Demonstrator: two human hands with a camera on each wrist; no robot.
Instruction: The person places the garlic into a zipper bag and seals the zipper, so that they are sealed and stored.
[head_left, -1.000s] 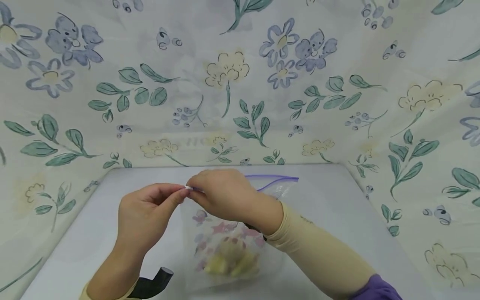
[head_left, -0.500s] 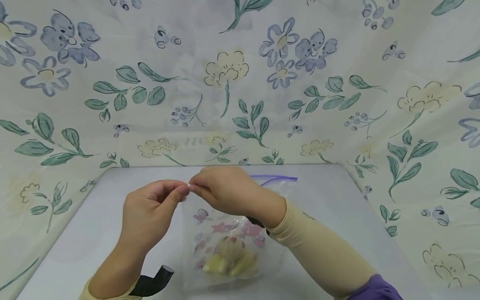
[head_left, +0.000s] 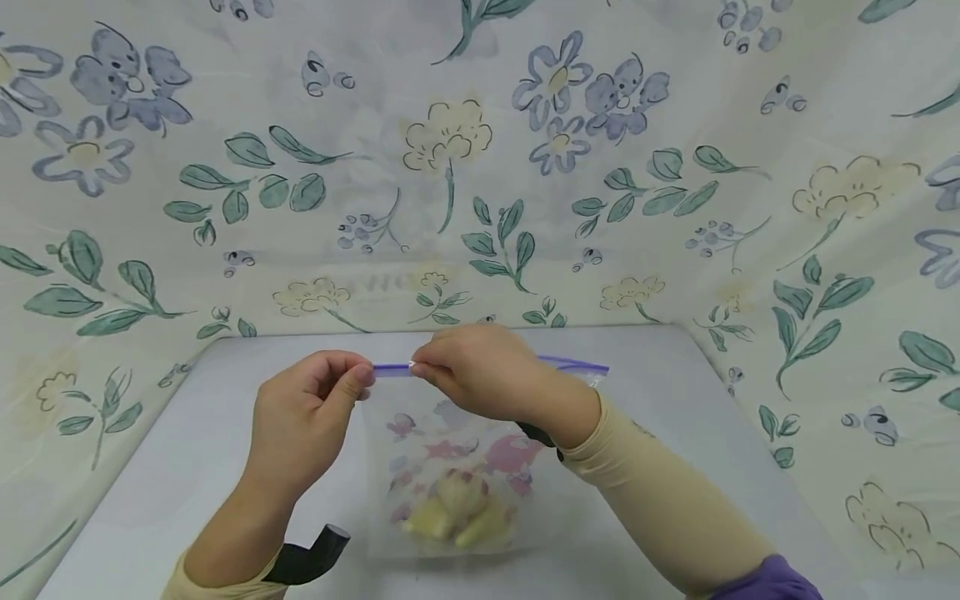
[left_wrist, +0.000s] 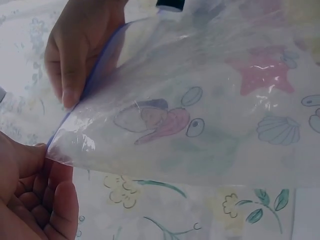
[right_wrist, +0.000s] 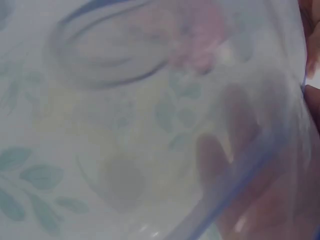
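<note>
A clear zip bag (head_left: 450, 417) with a purple zip strip (head_left: 392, 369) and sea-animal prints hangs upright between my hands. My left hand (head_left: 303, 425) pinches its top left corner between thumb and fingers. My right hand (head_left: 491, 375) pinches the strip a little to the right, at a small white slider (head_left: 412, 364). Low inside the bag sit a pale, bulb-like thing (head_left: 462, 493) with reddish spots and yellow pieces (head_left: 483, 525), blurred by the plastic. In the right wrist view, right-hand fingers (right_wrist: 215, 157) show through the bag. To the right, the two strip edges (head_left: 577, 365) stand apart.
A white table (head_left: 675, 433) lies under the bag. Behind it and at both sides hangs a flower-printed cloth (head_left: 450, 192). A black wrist strap with a stub (head_left: 311, 558) sits on my left wrist.
My right hand has moved right along the strip, away from my left hand, with the white slider between its fingers. A length of joined purple strip now shows between the hands.
</note>
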